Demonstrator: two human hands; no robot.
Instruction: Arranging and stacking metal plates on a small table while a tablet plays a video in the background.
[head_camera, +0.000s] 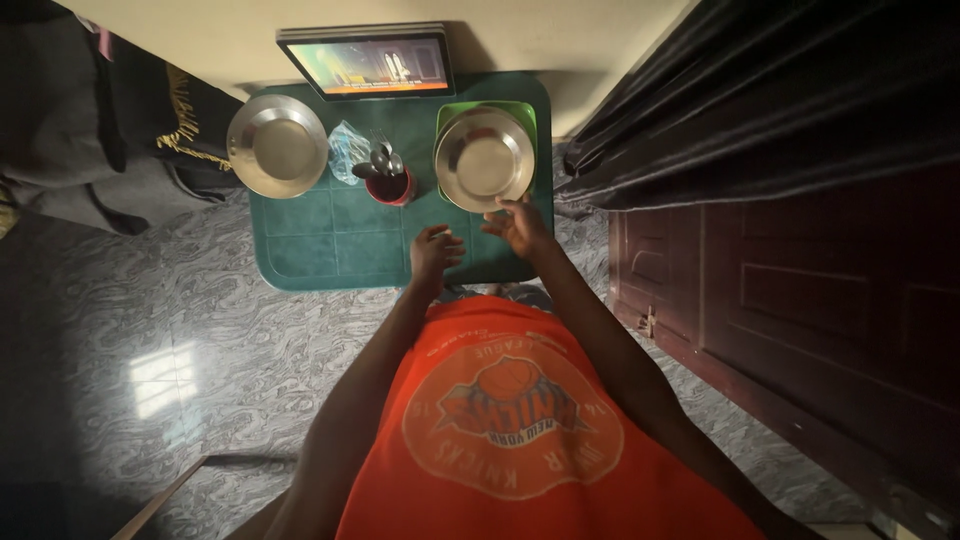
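The right hand (520, 225) reaches with loose, spread fingers to the near rim of a steel bowl (484, 158) sitting on a green plate (528, 112) at the table's (310, 240) right side. The left hand (436, 248) hovers just beside it, fingers curled, holding nothing.

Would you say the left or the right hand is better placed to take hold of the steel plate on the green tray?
Probably the right hand: its fingertips already reach the near rim of the steel plate on the green tray. The left hand rests lower on the green table, apart from it.
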